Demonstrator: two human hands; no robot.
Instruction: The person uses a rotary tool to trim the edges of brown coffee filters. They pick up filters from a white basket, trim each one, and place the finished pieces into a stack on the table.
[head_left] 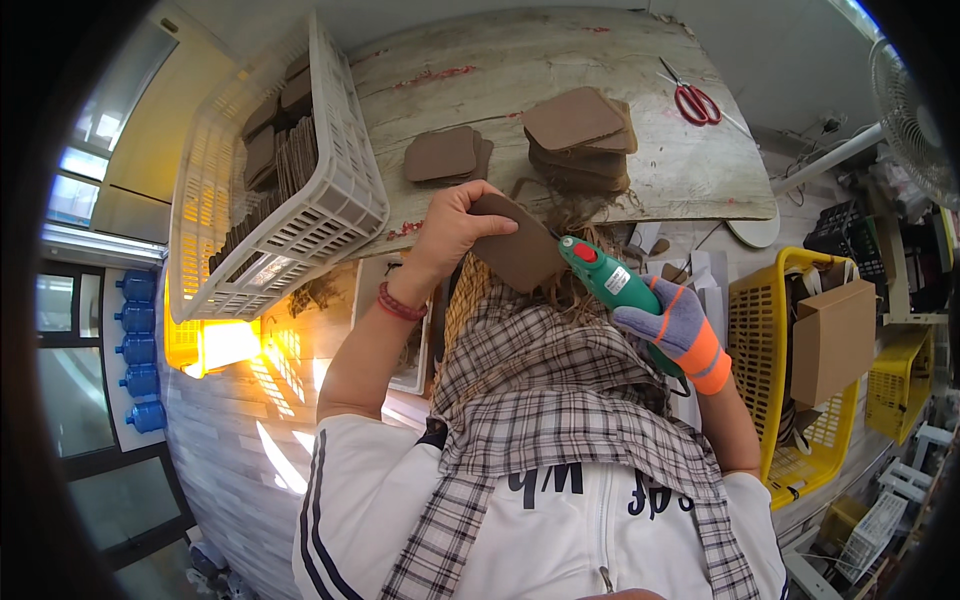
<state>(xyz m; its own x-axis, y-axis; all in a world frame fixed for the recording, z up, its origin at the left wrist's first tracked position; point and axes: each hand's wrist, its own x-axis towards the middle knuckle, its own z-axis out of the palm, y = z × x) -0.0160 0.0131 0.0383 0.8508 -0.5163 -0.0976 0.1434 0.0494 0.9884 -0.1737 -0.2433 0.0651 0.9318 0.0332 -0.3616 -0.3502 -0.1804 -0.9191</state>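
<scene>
Bare, with a red band at the wrist, my left hand point(450, 230) pinches a flat brown pad with rounded corners point(520, 252) between thumb and fingers. The pad is tilted over my lap. My right hand point(678, 326), in a grey and orange glove, is wrapped round a green handheld power tool point(612, 280) with a red switch. The tool's head points at the pad's right edge; whether they touch I cannot tell. Brown frayed fibres point(570, 302) hang below the pad. On the table lie a low stack of pads point(442, 154) and a taller stack point(572, 120).
A white plastic crate point(345, 150) packed with brown pads stands at the left. Red-handled scissors point(697, 104) lie on the worn table point(470, 50). To my right is a yellow basket point(760, 340) with a cardboard box point(832, 340). A fan point(915, 110) stands at far right.
</scene>
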